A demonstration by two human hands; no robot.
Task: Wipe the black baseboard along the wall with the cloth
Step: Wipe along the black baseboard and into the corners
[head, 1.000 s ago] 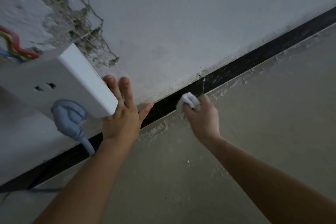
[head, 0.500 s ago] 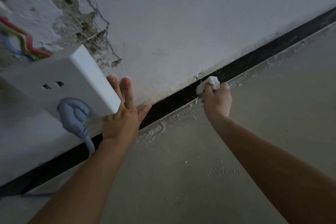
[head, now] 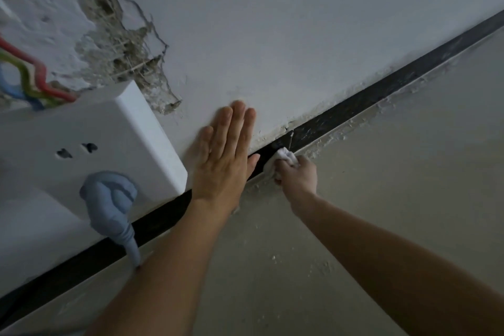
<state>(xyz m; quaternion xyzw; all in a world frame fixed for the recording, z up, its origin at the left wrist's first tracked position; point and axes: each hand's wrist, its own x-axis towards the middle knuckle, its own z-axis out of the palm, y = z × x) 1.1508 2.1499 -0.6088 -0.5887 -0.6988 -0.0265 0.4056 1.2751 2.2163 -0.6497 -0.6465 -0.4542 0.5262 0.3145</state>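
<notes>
- Our right hand (head: 297,176) grips the wadded cloth (head: 286,156) against the baseboard (head: 381,91), low on the wall (head: 300,35).
- Our left hand (head: 225,163) lies flat on the wall, fingers straight, apparently bracing us.
- We judge that firm, even strokes along the strip serve best.

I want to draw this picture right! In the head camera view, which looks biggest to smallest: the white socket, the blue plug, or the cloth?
1. white socket, though it sits nearest the camera, which may swell it.
2. blue plug.
3. cloth, bunched in the right hand, so only part shows.
</notes>
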